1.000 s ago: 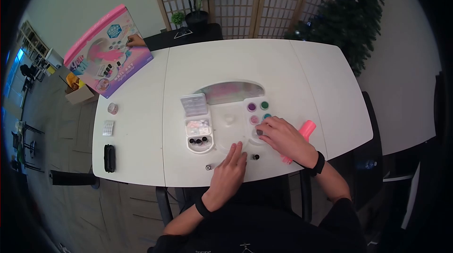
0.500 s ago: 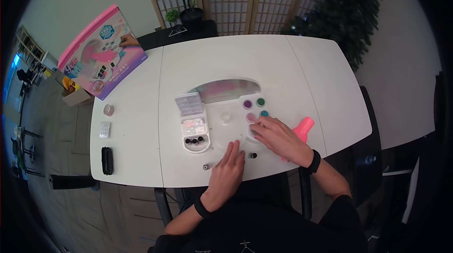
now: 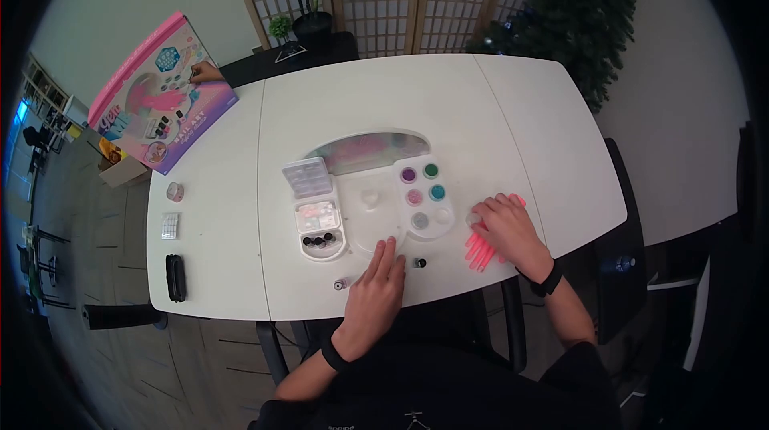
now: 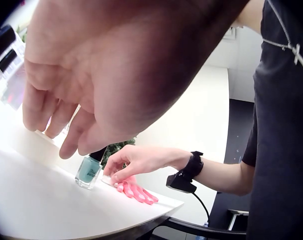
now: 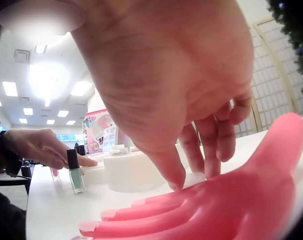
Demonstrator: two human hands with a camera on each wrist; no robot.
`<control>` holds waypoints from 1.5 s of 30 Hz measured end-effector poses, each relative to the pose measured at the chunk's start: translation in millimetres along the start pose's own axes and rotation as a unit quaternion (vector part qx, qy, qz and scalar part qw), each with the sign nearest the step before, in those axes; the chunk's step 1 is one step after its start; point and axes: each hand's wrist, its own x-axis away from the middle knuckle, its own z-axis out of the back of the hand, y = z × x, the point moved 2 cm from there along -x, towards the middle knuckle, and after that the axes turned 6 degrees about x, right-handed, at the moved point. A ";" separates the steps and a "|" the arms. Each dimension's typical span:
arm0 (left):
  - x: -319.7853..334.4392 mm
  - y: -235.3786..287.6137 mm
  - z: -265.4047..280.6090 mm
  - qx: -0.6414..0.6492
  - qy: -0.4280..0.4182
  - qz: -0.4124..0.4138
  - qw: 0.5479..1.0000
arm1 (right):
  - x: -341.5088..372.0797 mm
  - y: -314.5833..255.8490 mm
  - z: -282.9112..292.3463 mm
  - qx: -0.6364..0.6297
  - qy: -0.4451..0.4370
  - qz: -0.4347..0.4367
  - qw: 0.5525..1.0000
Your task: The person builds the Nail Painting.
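My right hand (image 3: 513,231) pinches a small clear round lid (image 5: 194,178) between thumb and fingertips, low over the table. Right below that hand lies a pink model hand (image 5: 231,207), its fingers toward me. My left hand (image 3: 375,282) has its fingers straight, the tips resting on the front rim of the white nail-art station (image 3: 370,222). On the station's right wing sit pots of purple, green, pink and teal, plus a grey pot (image 3: 419,222) without its lid. A teal nail polish bottle (image 4: 89,172) with a black cap stands between my hands.
The station's left wing holds an open-lidded case (image 3: 316,216) and several black-capped bottles. A small bottle (image 3: 340,284) stands left of my left hand. Farther left are a clear jar (image 3: 175,191), a white block (image 3: 170,226), a black case (image 3: 175,278) and the kit box (image 3: 164,93).
My right hand has lifted the clear lid off the grey pot and carried it right, beside the pink model hand. The left hand stays on the station's front rim.
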 end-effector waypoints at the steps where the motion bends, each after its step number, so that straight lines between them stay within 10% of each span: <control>1: -0.1 0.5 0.5 0.000 -0.002 0.001 1.000 | -0.8 -0.4 -0.4 -0.004 0.003 -0.001 1.000; 25: -0.3 1.0 1.9 -0.018 -0.006 -0.004 1.000 | -31.0 -46.2 24.7 -0.108 0.033 0.042 0.993; 34: 0.4 1.1 0.9 -0.019 0.002 -0.008 1.000 | 40.6 8.5 39.1 -0.020 0.047 -0.292 0.955; 40: -0.5 3.7 1.0 -0.019 0.007 -0.010 1.000 | 78.5 9.9 22.4 -0.098 -0.172 -0.350 0.916; 45: -1.5 3.6 4.1 -0.011 0.006 -0.005 1.000 | 75.2 19.2 -4.8 -0.112 -0.146 -0.342 0.922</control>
